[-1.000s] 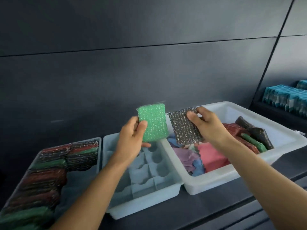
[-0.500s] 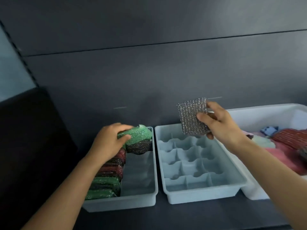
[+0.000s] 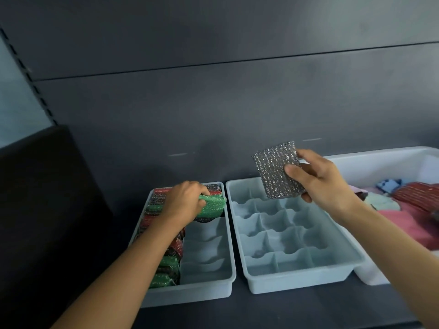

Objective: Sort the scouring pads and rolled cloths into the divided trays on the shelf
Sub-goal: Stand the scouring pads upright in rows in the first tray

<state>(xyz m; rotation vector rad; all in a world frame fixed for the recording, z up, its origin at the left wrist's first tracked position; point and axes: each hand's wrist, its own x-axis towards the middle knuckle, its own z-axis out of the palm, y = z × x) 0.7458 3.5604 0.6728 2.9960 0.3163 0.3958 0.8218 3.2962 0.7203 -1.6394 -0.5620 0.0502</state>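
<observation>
My left hand (image 3: 184, 203) grips a green scouring pad (image 3: 212, 205) and presses it down at the far end of the left divided tray (image 3: 209, 287), on top of a dark pad. That tray's left column is packed with red, green and dark pads (image 3: 166, 264); its right column is bare. My right hand (image 3: 320, 184) holds a silver scouring pad (image 3: 275, 167) upright in the air over the far end of the middle divided tray (image 3: 308, 280), whose compartments hold nothing.
A large white bin (image 3: 370, 276) at the right holds loose cloths (image 3: 403, 217) and a red pad (image 3: 418, 195). A dark shelf carries the trays, a dark wall panel rises behind, and a black block (image 3: 42, 210) stands at the left.
My left hand carried the green pad from mid-air down into the left tray's far end. My right hand with the silver pad stayed over the middle tray. The view swung left.
</observation>
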